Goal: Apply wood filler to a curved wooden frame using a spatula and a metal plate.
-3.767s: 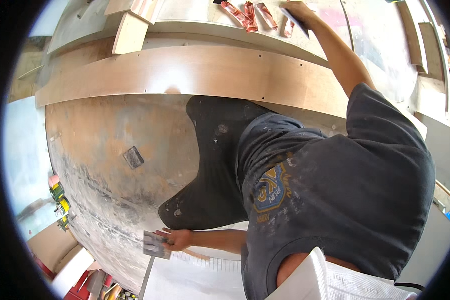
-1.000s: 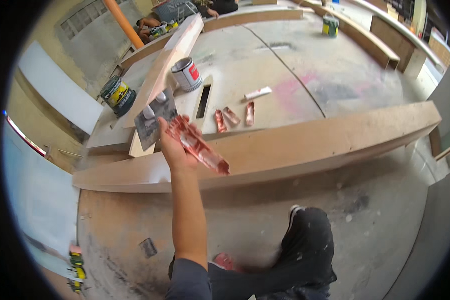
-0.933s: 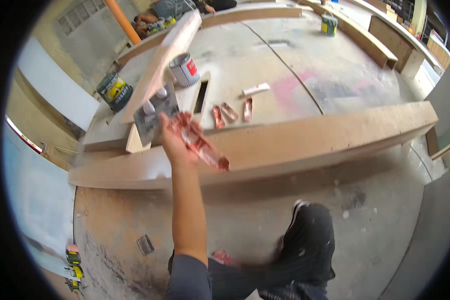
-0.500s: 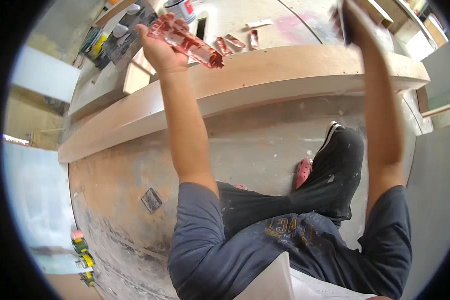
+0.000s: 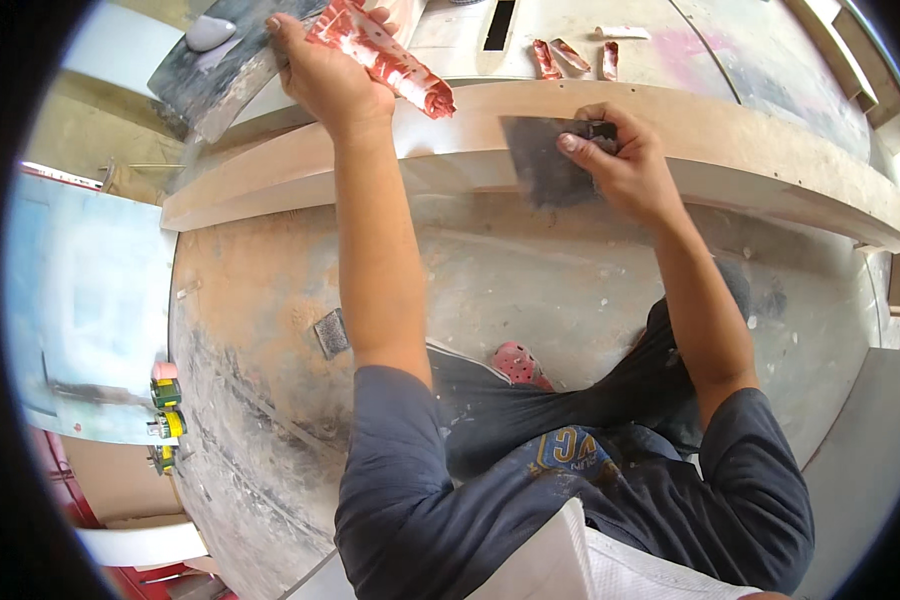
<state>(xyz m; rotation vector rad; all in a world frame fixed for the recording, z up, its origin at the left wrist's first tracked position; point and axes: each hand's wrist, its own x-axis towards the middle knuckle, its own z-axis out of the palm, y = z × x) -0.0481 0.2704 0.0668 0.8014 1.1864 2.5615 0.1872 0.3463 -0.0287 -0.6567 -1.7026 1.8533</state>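
Grey, flat, rectangular scraper blade point(image 5: 548, 162): where is it sitting, and what is holding it?

It is hanging at the middle of the view, overlapping the long, pale tan wooden beam point(image 5: 725, 135); whether the two are touching, I am not able to tell. The person's right hand point(image 5: 627, 165) is pinching it by the dark edge, thumb pressing on the near face, fingers curling behind.

How are you expecting it to handle?

Light, I am guessing, and stiff with a little spring, being so thin. Smears may be making its face slippery, and the free edge could be sharp, so I am favouring that dark edge as the place for gripping.

And the left hand point(image 5: 342, 88)?

It is loosely holding a crumpled, red-and-silvery-white, tube-like wrapper point(image 5: 385, 62), which is lying across the palm. That is looking light, soft and easily crushed; I am thinking a gentle hold around its middle is suiting it.

Anything beside it?

A dark grey, smeared flat plate point(image 5: 220, 85) is showing just beyond the thumb, bearing a white, rounded lump point(image 5: 210, 33). I am not seeing whether the hand is supporting it.
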